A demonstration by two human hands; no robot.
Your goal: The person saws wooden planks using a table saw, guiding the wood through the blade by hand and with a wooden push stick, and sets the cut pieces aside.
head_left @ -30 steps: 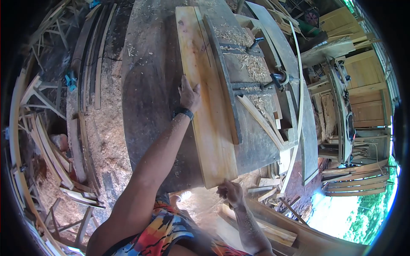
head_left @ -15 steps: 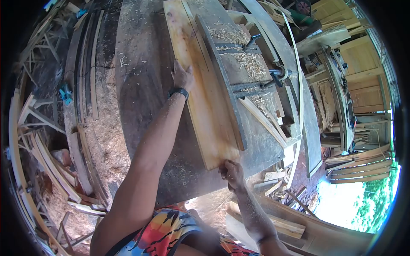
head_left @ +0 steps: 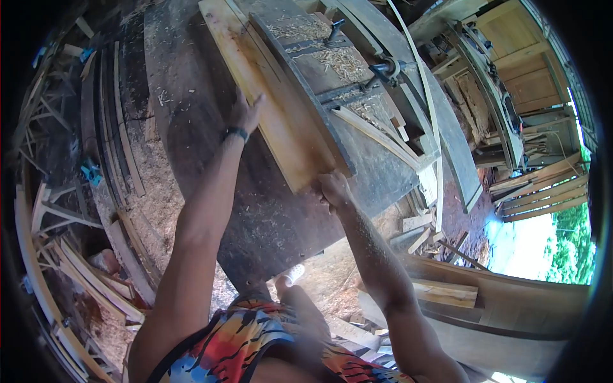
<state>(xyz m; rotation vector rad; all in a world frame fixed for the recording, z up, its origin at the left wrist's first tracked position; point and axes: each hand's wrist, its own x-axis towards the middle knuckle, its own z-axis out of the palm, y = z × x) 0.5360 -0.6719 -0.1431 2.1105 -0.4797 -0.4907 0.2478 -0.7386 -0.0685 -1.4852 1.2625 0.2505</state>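
A long yellow-brown wooden board [head_left: 274, 115] lies flat on a dark, dusty worktable [head_left: 255, 210], alongside a straight dark fence [head_left: 302, 96]. My left hand [head_left: 245, 115] is at the board's left edge, with thumb and fingers apart; the thumb reaches over the edge. At the near end of the board, my right hand [head_left: 334, 190] is closed, its curled fingers against the end corner. A dark band circles my left wrist.
Two clamp-like metal fittings [head_left: 383, 70] stand right of the fence among curly wood shavings [head_left: 341, 62]. Thin offcuts [head_left: 377, 137] lie beside them. Long strips [head_left: 124, 121] and sawdust lie at left. A large curved panel [head_left: 498, 306] is at lower right.
The camera view has shifted. The board has slid slightly forward along the fence, with my right hand following at its end. My left hand's fingers have spread and sit farther off the board.
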